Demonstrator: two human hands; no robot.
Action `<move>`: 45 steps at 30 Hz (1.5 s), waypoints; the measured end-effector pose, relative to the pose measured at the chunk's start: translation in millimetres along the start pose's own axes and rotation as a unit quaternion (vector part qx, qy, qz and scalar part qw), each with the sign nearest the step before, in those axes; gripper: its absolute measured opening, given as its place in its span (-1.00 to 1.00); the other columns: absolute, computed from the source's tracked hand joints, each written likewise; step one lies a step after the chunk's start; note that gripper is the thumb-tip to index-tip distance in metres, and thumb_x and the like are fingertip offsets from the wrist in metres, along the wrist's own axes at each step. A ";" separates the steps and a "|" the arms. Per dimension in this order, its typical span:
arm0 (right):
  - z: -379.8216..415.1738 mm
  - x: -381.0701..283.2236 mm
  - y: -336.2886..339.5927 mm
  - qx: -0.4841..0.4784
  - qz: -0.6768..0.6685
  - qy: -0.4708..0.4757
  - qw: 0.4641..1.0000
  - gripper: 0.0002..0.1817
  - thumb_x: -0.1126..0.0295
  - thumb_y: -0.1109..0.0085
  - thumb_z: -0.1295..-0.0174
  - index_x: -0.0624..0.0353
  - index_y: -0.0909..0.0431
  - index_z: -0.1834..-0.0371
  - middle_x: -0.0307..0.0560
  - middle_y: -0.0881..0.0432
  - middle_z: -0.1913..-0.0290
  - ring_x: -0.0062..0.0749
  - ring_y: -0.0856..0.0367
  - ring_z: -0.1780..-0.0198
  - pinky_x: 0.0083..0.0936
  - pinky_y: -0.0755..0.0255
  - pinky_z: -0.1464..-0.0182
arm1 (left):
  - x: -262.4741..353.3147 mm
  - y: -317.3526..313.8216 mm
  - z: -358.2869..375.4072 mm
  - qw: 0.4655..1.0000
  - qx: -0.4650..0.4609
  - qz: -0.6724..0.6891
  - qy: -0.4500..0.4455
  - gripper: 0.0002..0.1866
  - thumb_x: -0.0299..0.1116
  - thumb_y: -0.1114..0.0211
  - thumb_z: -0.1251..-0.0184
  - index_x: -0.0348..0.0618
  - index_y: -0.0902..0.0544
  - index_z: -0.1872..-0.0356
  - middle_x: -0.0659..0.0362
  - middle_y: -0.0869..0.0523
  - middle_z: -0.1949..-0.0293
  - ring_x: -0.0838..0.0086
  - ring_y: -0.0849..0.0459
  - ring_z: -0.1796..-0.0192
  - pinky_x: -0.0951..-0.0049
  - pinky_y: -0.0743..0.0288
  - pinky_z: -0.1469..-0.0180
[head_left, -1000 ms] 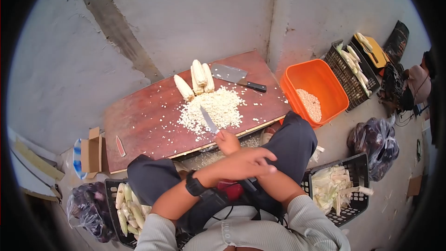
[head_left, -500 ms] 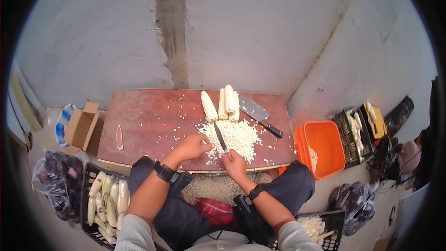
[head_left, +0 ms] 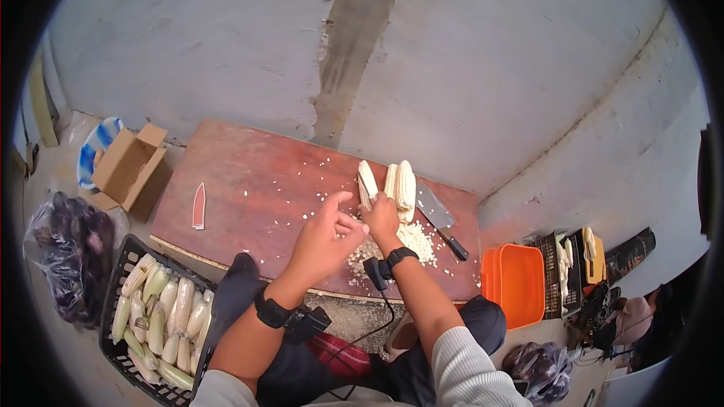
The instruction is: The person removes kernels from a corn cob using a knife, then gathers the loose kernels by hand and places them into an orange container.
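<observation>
My right hand [head_left: 382, 218] is closed at the near end of a pale corn cob [head_left: 367, 178] that leans up and left. It appears to grip the small knife, whose blade is hard to tell apart from the cob. Just left of it, my left hand [head_left: 326, 240] hovers over the table with fingers apart, holding nothing I can see. More white corn cobs [head_left: 406, 185] stand close together to the right. Below them lies a heap of cut kernels [head_left: 416, 241], partly hidden by my right hand and wrist.
A cleaver [head_left: 436, 211] lies right of the cobs on the reddish table [head_left: 241, 173]; a red blade-shaped piece [head_left: 199, 206] lies at left. Orange tubs [head_left: 520, 286] stand off the right end. A black crate [head_left: 113, 332] of corn sits left, near a cardboard box [head_left: 128, 173].
My right hand has moved forward from the kernel heap to the cobs, and the knife is now mostly lost from sight. My left hand has lifted and its fingers have spread. The view has tilted.
</observation>
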State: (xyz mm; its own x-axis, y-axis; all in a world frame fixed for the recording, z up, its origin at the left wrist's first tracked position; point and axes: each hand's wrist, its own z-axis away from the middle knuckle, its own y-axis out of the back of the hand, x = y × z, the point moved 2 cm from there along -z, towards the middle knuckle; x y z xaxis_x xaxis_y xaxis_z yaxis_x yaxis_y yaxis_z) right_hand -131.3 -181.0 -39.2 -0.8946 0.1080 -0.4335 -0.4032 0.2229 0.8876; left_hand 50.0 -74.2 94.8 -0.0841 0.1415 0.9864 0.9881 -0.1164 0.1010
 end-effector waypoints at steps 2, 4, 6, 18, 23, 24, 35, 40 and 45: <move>-1.7 1.7 -3.8 -0.019 0.030 -0.007 0.999 -0.52 0.16 -0.38 -0.06 0.26 -0.47 0.10 0.19 -0.54 0.11 0.11 -0.62 0.08 -0.13 -0.52 0.08 | -7.4 3.5 -3.9 0.998 0.016 0.060 0.026 -0.43 -0.30 -0.36 -0.22 -0.32 -0.37 -0.19 0.05 -0.72 0.27 0.46 -0.69 0.29 0.45 -0.54 0.23; -4.1 -0.4 -4.3 -0.023 0.054 0.002 0.998 -0.48 0.10 -0.42 -0.02 0.28 -0.48 0.14 0.19 -0.54 0.10 0.10 -0.64 0.10 -0.13 -0.54 0.11 | -16.1 2.2 -9.0 0.994 0.008 0.104 0.039 -0.45 -0.30 -0.35 -0.23 -0.32 -0.38 -0.17 0.06 -0.72 0.27 0.50 -0.67 0.30 0.47 -0.52 0.22; -8.4 -4.3 -2.8 -0.034 0.082 0.004 0.996 -0.50 0.11 -0.44 0.03 0.30 -0.51 0.21 0.20 -0.56 0.13 0.07 -0.65 0.11 -0.15 -0.55 0.13 | -16.1 1.0 -11.1 0.990 0.004 0.134 0.042 -0.48 -0.31 -0.35 -0.24 -0.32 -0.39 -0.15 0.07 -0.72 0.28 0.53 -0.65 0.31 0.48 -0.51 0.23; 25.7 1.6 55.9 -0.280 -0.605 -0.211 0.715 -0.80 0.32 -0.26 -0.20 0.03 -0.42 0.21 -0.43 -0.39 0.52 -0.83 -0.03 0.73 -0.82 0.06 0.72 | -27.2 6.0 -19.2 0.962 0.116 0.231 0.085 -0.40 -0.34 -0.39 -0.20 -0.37 -0.33 -0.19 -0.09 -0.58 -0.03 0.46 -0.60 0.09 0.53 -0.50 0.12; 92.2 -21.3 102.0 -0.368 -0.598 -0.156 0.695 -0.60 0.33 -0.28 -0.18 0.15 -0.41 -0.05 -0.39 -0.47 0.42 -0.86 -0.14 0.67 -0.83 -0.05 0.68 | -39.9 -6.1 -18.8 0.944 0.112 0.276 0.142 -0.23 -0.27 -0.39 -0.22 -0.42 -0.19 -0.33 -0.20 -0.48 -0.18 0.30 -0.58 -0.06 0.41 -0.50 -0.02; 101.2 -23.0 105.1 -0.375 -0.599 -0.143 0.693 -0.63 0.30 -0.31 -0.17 0.16 -0.44 0.02 -0.36 -0.51 0.40 -0.86 -0.19 0.66 -0.82 -0.08 0.67 | -39.2 -9.8 -16.4 0.941 0.097 0.284 0.156 -0.23 -0.26 -0.39 -0.22 -0.42 -0.19 -0.33 -0.20 -0.48 -0.18 0.28 -0.58 -0.08 0.38 -0.50 -0.04; 133.4 -14.7 100.3 -0.318 -0.564 -0.131 0.751 -0.62 0.37 -0.37 -0.16 0.25 -0.46 0.03 -0.31 -0.51 0.42 -0.81 -0.22 0.67 -0.75 -0.09 0.67 | -54.0 -24.1 -17.9 0.966 0.013 0.228 0.122 -0.52 -0.36 -0.39 -0.21 -0.36 -0.44 -0.09 0.04 -0.67 0.15 0.44 -0.66 0.14 0.40 -0.56 0.14; 128.6 13.2 62.4 -0.253 -0.504 -0.139 0.814 -0.69 0.09 -0.12 -0.37 0.15 -0.52 0.19 -0.35 -0.48 0.54 -0.74 -0.24 0.68 -0.68 -0.15 0.64 | -38.2 -1.0 -27.7 0.969 0.173 0.176 -0.002 -0.55 -0.41 -0.42 -0.18 -0.35 -0.46 -0.03 0.07 -0.67 0.17 0.49 -0.66 0.17 0.45 -0.57 0.15; 158.5 25.6 2.6 -0.307 -0.269 0.006 0.913 -0.60 0.05 0.02 -0.43 0.19 -0.53 0.30 -0.08 -0.60 0.51 -0.29 -0.54 0.51 -0.35 -0.42 0.38 | -25.6 5.4 -23.5 0.943 0.212 0.257 0.012 -0.53 -0.41 -0.43 -0.17 -0.33 -0.46 -0.05 0.10 -0.64 0.14 0.51 -0.63 0.13 0.47 -0.54 0.10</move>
State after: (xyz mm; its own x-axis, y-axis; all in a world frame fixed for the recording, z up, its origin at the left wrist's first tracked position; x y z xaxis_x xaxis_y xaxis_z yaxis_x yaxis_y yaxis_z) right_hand -124.6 -24.1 -72.7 -0.5357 0.1320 -0.8341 -0.8138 -0.3443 0.4682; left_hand 54.4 -101.6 73.2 0.4228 0.1514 0.8935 0.8609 0.2407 -0.4482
